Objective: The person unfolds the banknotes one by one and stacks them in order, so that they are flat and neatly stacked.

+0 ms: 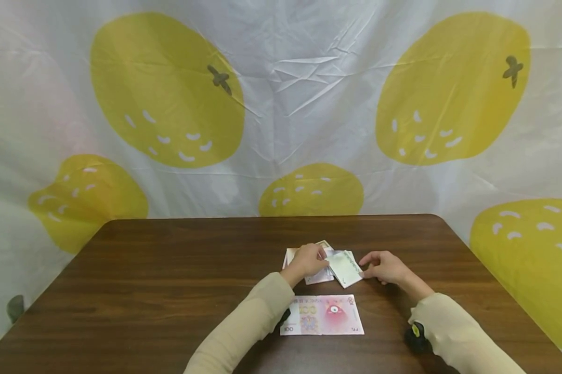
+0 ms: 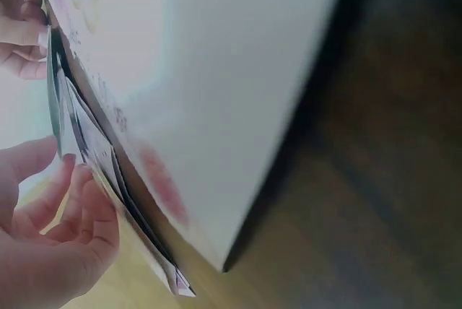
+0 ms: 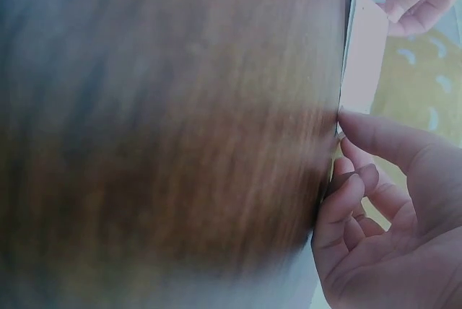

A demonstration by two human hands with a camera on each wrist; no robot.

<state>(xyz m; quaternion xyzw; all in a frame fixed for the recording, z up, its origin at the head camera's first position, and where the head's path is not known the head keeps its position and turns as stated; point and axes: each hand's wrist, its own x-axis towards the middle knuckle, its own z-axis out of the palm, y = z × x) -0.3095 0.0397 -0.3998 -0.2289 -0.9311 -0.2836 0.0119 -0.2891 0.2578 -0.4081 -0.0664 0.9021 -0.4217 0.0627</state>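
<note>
A pale play banknote with green printing (image 1: pixel 344 269), apparently folded, lies tilted at the right of a small pile of other notes (image 1: pixel 319 278). My left hand (image 1: pixel 310 261) reaches over the pile and pinches the pale note's left side between thumb and fingers. At its right corner, the thumb and index finger of my right hand (image 1: pixel 386 268) pinch the edge; the right wrist view shows the thumb (image 3: pixel 382 136) on that corner. Nearer to me, a pink 100 note (image 1: pixel 337 315) lies flat with a one-eyed cartoon figure, its left end partly behind my left sleeve.
Everything lies on a dark wood-grain table (image 1: pixel 192 265). Behind its far edge hangs a white cloth (image 1: pixel 304 114) printed with yellow fruit. A dark wrist device (image 1: pixel 416 337) sits on my right sleeve. A small dark rounded object (image 1: pixel 15 308) shows at the table's left edge.
</note>
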